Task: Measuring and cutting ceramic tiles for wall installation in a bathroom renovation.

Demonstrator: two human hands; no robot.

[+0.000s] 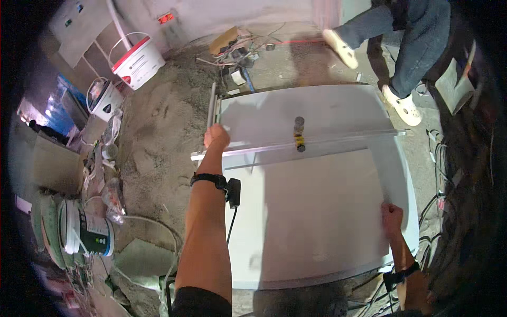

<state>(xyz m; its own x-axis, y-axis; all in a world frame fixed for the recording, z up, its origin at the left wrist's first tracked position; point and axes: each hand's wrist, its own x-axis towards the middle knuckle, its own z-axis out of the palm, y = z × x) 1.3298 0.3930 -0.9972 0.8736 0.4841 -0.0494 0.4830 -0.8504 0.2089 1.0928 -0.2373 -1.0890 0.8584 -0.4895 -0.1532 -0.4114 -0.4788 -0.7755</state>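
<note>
A white board (322,206) lies on a larger pale sheet (301,105) on the floor. My left hand (216,136) is closed at the far left of the sheet, just above the end of a long metal straightedge (348,140); what its fingers hold is unclear. My right hand (392,216) is curled round the right edge of the white board. A small cylindrical object with a yellow middle (299,134) rests by the middle of the straightedge. A dark device is strapped to each of my forearms.
Another person's legs (412,47) stand beyond the sheet's right. Buckets (138,66) and sacks (47,227) line the left. Offcuts and wires (235,53) lie by the back wall. Cables (438,179) run along the right, near a spade-like tool (454,87).
</note>
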